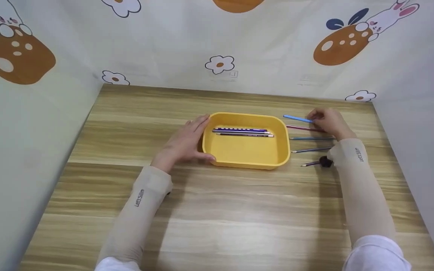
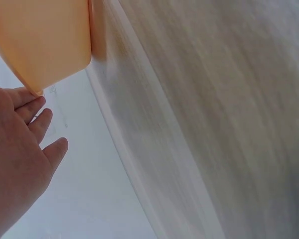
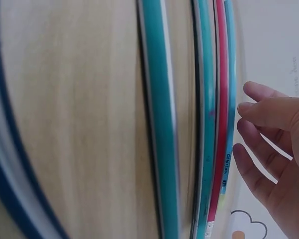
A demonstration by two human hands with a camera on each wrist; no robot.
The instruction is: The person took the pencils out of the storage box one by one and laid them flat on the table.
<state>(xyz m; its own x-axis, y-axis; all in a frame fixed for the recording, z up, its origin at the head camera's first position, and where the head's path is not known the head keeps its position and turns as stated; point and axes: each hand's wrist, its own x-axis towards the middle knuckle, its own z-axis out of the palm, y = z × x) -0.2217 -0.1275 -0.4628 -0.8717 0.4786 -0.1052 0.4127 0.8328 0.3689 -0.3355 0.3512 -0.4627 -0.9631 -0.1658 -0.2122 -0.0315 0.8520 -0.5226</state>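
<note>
A yellow plastic box stands on the wooden tabletop with several dark pencils lying in it. My left hand rests against its left end, thumb at the front corner and fingers, fairly straight, at the back one. The left wrist view shows those fingertips touching a corner of the box. Right of the box, my right hand is at the right end of a light-blue pencil. In the right wrist view its loosely bent fingers lie beside that pencil, not round it.
Below the light-blue pencil lie a red pencil, a teal pencil, a grey-blue pencil and a short dark pencil, roughly in a column. A printed curtain closes off the table's back and sides.
</note>
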